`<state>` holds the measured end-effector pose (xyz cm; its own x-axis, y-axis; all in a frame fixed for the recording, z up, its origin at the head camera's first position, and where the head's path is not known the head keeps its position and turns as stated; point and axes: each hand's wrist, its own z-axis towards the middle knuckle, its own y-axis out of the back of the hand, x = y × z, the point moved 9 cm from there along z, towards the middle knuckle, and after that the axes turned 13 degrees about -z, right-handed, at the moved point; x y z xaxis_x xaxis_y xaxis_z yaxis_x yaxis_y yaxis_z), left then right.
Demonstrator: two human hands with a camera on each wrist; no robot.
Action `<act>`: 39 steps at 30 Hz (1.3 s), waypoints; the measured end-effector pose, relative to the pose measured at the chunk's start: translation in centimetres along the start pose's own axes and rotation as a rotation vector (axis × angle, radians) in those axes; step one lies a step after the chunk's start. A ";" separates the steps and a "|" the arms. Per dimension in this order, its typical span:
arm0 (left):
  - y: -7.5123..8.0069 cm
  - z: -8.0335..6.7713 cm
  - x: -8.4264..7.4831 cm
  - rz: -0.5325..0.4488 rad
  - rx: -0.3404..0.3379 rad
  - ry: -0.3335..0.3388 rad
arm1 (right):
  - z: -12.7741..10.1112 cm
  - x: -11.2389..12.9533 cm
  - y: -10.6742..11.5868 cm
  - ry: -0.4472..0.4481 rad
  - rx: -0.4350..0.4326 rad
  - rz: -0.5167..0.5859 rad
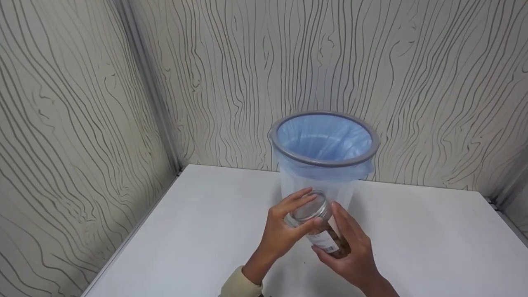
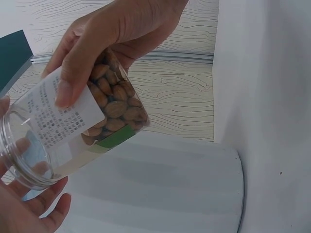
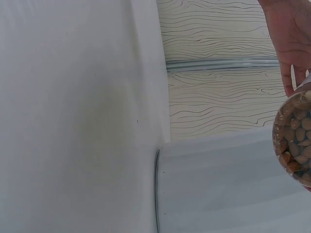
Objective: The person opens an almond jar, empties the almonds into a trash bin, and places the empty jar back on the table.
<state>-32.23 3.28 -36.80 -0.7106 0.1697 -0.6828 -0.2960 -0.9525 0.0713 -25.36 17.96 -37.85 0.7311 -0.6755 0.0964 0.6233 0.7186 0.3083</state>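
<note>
brown almonds (image 2: 115, 108) in jar (image 2: 77, 119), right hand (image 2: 109, 36) hiding some

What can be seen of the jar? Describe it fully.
The jar is clear, plastic-looking, ridged at the neck, with a white printed label and green strip. Brown, almond-like nuts fill its lower part. It is tilted in front of the bin; the left hand grips its neck, the right hand its body. Whether it is lidded is unclear.

place: enclosed booth-like workspace, room type unclear | wood-grain-print panels (image 1: 235, 82) | grey corner strip (image 1: 149, 82) | white tabletop (image 1: 206, 214)
</note>
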 end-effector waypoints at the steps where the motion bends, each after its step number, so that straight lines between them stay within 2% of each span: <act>1: 0.0 0.0 0.0 0.004 0.004 -0.006 | 0.0 0.0 0.0 0.000 -0.001 0.000; 16: -0.1 0.0 0.7 -0.052 0.096 0.014 | -1.2 -1.6 -0.8 -0.006 0.023 -0.003; 21: -0.1 -0.1 0.7 -0.050 0.117 -0.010 | -1.1 -1.4 -0.7 -0.008 0.018 0.002; 31: -0.1 -0.1 0.5 -0.059 0.133 -0.037 | 0.2 -0.2 0.0 -0.011 0.006 0.016; 39: 0.0 -0.1 0.6 -0.039 0.117 -0.038 | 0.0 -0.2 -0.1 -0.015 0.009 0.012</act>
<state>-32.62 3.38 -37.29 -0.7201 0.2175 -0.6589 -0.3947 -0.9094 0.1311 -25.56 18.05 -37.89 0.7344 -0.6690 0.1143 0.6118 0.7255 0.3152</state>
